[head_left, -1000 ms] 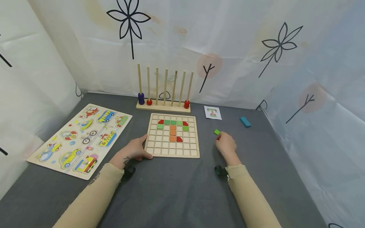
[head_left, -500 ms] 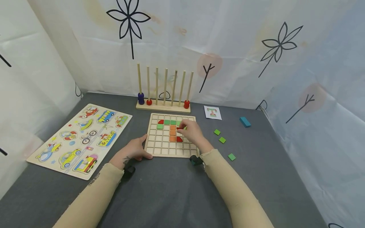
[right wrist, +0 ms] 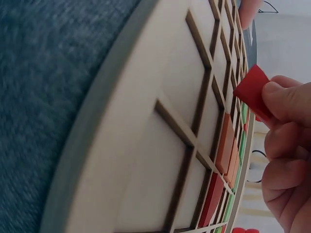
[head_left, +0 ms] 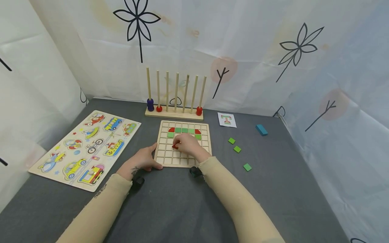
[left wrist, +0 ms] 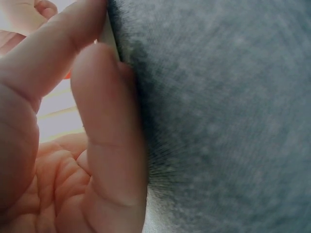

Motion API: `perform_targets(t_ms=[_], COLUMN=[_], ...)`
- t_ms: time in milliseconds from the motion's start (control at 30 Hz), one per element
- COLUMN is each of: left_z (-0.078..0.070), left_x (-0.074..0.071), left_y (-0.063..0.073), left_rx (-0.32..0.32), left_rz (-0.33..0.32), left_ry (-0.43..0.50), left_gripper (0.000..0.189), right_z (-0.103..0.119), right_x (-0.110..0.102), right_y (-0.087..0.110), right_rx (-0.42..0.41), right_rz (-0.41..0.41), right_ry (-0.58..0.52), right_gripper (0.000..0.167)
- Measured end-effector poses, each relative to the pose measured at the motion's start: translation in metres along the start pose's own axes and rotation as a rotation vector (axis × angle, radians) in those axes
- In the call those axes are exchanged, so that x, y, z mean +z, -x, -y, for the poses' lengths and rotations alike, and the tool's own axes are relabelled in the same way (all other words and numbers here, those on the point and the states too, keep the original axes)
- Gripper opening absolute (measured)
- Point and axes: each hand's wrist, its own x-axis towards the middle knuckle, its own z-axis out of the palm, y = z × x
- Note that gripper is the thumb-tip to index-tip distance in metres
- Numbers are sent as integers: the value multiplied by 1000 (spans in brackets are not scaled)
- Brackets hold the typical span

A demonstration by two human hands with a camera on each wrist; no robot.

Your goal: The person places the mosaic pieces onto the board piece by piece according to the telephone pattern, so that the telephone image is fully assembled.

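A wooden grid board (head_left: 165, 160) lies mid-table. My left hand (head_left: 143, 160) rests at its near left corner, index finger and thumb extended against the edges; the left wrist view shows its fingers (left wrist: 109, 116) at the rim. Between thumb and forefinger, my right hand (head_left: 188, 144) pinches a red piece (right wrist: 251, 90) above the grid, left of the orange squares (right wrist: 225, 143). Red quarter-round pieces (head_left: 198, 131) and green squares (head_left: 184, 130) form a row at the board's far side. Another red piece (right wrist: 211, 199) sits beside the orange squares, hidden by my hand in the head view.
Loose green squares (head_left: 237, 149) and a blue block (head_left: 261, 130) lie to the right. A pattern card (head_left: 227, 119) is behind them. A peg stand with beads (head_left: 174, 114) stands at the back; a vehicle puzzle board (head_left: 88, 148) is on the left.
My right hand has gone from the loose pieces on the right to over the board, then farther left, carrying the red piece. My left hand stays at the board's corner.
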Motion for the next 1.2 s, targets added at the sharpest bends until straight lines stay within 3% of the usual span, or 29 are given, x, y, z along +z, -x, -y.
perform_targets(t_ms=[733,967,1200], left_z=[1,0,0], left_x=[1,1,1], left_y=[-2,-1,-1], left_rx=[-17,-17,-19], left_rz=[-8,-8,-5], left_ry=[2,-3,-15], left_gripper=[110,109,109], right_z=[-1,-19,-63], right_x=[1,-19,-55], right_y=[6,25,73], right_rx=[20,73,188], right_rz=[24,-107,-263], right_ry=[80,-98,-234], right_gripper=[21,26,34])
